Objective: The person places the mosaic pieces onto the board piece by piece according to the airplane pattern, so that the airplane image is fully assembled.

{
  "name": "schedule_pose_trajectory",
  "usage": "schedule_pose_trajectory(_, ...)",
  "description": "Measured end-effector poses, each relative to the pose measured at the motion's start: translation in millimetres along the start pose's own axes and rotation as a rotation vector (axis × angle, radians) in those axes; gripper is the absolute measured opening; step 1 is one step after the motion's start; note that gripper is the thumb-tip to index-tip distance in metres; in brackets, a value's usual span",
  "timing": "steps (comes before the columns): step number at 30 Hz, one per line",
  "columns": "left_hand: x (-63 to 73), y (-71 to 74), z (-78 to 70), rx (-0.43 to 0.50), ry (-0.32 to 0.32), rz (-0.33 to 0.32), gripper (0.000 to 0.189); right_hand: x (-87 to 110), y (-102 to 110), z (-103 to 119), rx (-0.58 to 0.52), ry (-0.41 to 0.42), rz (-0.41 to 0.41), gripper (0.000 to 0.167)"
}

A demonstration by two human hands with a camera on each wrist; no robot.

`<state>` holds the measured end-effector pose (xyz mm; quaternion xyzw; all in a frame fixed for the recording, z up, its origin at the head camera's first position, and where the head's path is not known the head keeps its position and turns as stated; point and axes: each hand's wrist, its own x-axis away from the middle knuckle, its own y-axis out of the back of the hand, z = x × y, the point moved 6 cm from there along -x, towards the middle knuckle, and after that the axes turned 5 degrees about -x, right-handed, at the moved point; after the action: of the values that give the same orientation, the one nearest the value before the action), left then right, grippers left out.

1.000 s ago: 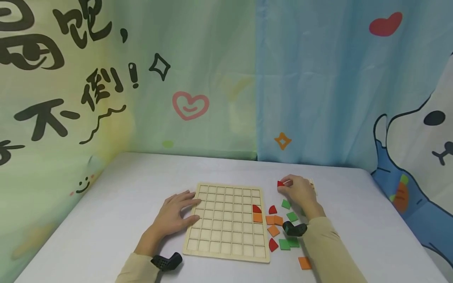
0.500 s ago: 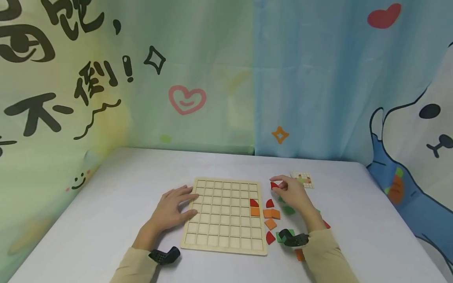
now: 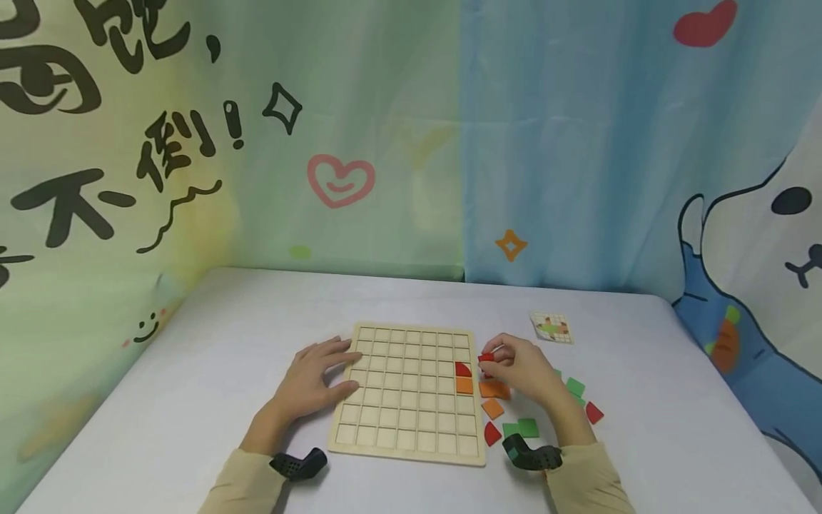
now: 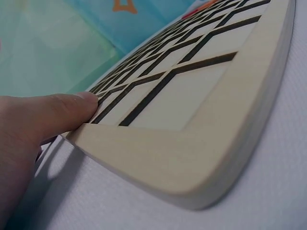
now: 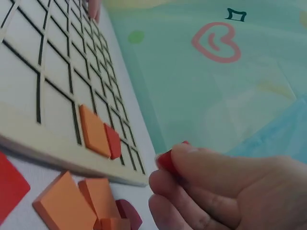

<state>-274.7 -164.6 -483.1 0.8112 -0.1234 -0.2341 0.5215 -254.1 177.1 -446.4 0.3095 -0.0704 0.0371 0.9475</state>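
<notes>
A wooden grid board [image 3: 404, 400] lies on the white table, with a red quarter-circle tile [image 3: 463, 369] and an orange square tile [image 3: 464, 385] set in cells at its right side. My left hand [image 3: 315, 382] rests on the board's left edge, fingers spread; its thumb lies on the rim in the left wrist view. My right hand [image 3: 520, 364] pinches a red tile [image 5: 168, 162] between thumb and fingers, just off the board's right edge. The fingers partly cover that tile.
Loose orange tiles [image 3: 493, 408], a red quarter-circle [image 3: 491, 433] and green squares [image 3: 529, 427] lie right of the board. More green tiles [image 3: 575, 387] and a red one [image 3: 594, 412] lie beyond the right wrist. A pattern card [image 3: 551, 328] lies at the back.
My right hand has carried the red tile down and left, from near the pattern card to beside the board's right edge. The left hand stays on the board.
</notes>
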Motion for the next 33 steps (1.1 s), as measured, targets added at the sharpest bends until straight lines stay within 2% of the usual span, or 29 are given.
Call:
schedule_pose_trajectory(3, -1.1, 0.9, -1.4, 0.001, -0.004, 0.0, 0.053, 2.8, -1, 0, 0.013, -0.008, 0.004, 0.022)
schedule_pose_trajectory(10, 1.7, 2.1, -0.8, -0.001, -0.006, -0.012, 0.053, 11.2, -10, 2, 0.023, 0.006, 0.106, 0.016)
schedule_pose_trajectory(13, 1.7, 1.3, -0.7, -0.001, -0.004, -0.011, 0.053, 16.5, -11, 2, 0.01, 0.007, 0.119, 0.017)
schedule_pose_trajectory(23, 0.8, 1.0, -2.0, 0.009, 0.006, 0.001, 0.054, 26.7, -6, -5, -0.076, -0.016, 0.026, 0.023)
schedule_pose_trajectory(29, 0.9, -0.8, -0.2, 0.008, 0.01, 0.006, 0.054, 28.9, -12, -8, -0.082, -0.072, -0.082, 0.029)
schedule_pose_trajectory(33, 0.8, -0.1, -1.0, 0.008, 0.005, -0.002, 0.054, 28.6, -17, -11, -0.074, -0.077, -0.093, 0.028)
